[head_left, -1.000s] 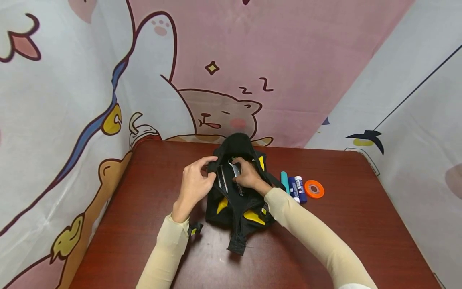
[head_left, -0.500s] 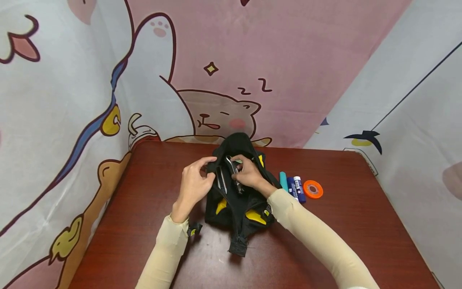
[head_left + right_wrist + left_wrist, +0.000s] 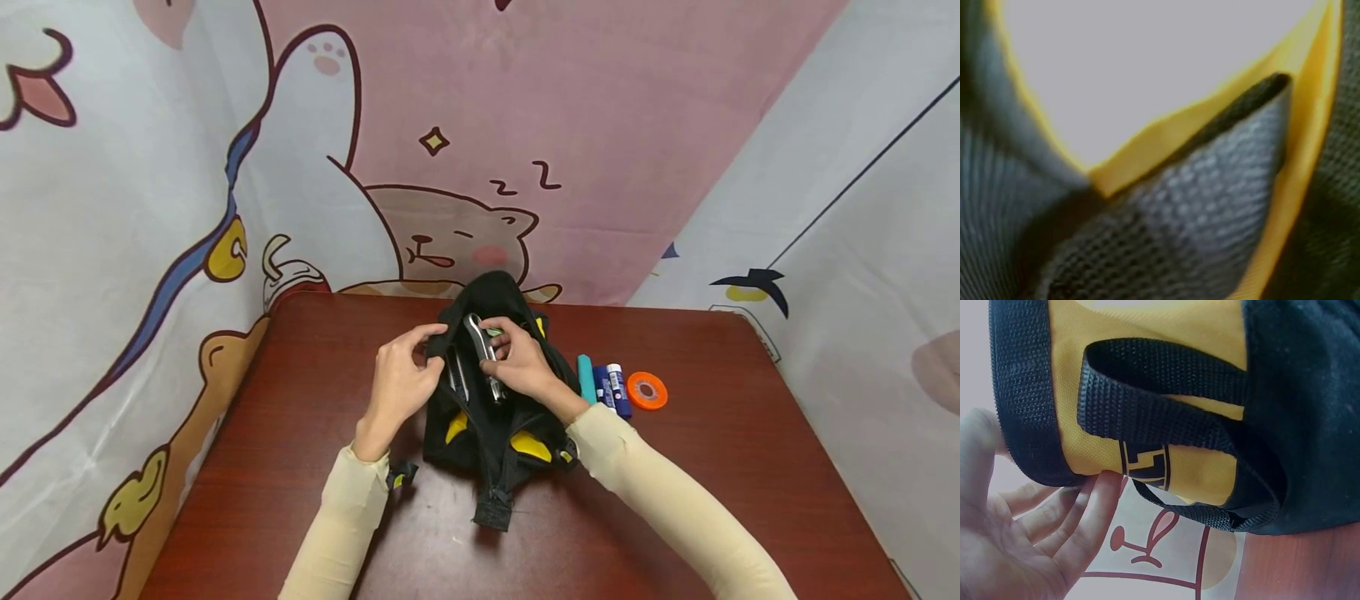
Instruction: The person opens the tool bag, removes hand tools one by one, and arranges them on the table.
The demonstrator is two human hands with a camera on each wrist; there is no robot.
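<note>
A black bag with yellow panels (image 3: 529, 447) lies on the table with its mouth wide apart. My left hand (image 3: 401, 375) pinches the left edge of that mouth between thumb and fingers. In the left wrist view, the left fingers (image 3: 1079, 519) touch the bag's yellow side, near a black webbing loop (image 3: 1147, 419). Inside the mouth, my right hand (image 3: 521, 362) grips a long silver metal tool (image 3: 480, 340) with a rounded upper end; its exact kind is unclear. Another slim silver-edged thing (image 3: 457, 379) lies to its left in the bag. Only blurred strap and yellow trim (image 3: 1300, 187) show in the right wrist view.
Right of the bag, a teal cylinder (image 3: 586, 379), two blue-and-white tubes (image 3: 618, 390) and an orange ring-shaped roll (image 3: 647, 391) lie on the brown table (image 3: 720, 417). A printed cloth (image 3: 600, 150) hangs behind the table's far edge. A black strap end (image 3: 492, 510) points toward me.
The right hand has raised the silver tool slightly up and left, so more of it shows above the bag's contents. The left hand keeps its hold on the bag's edge.
</note>
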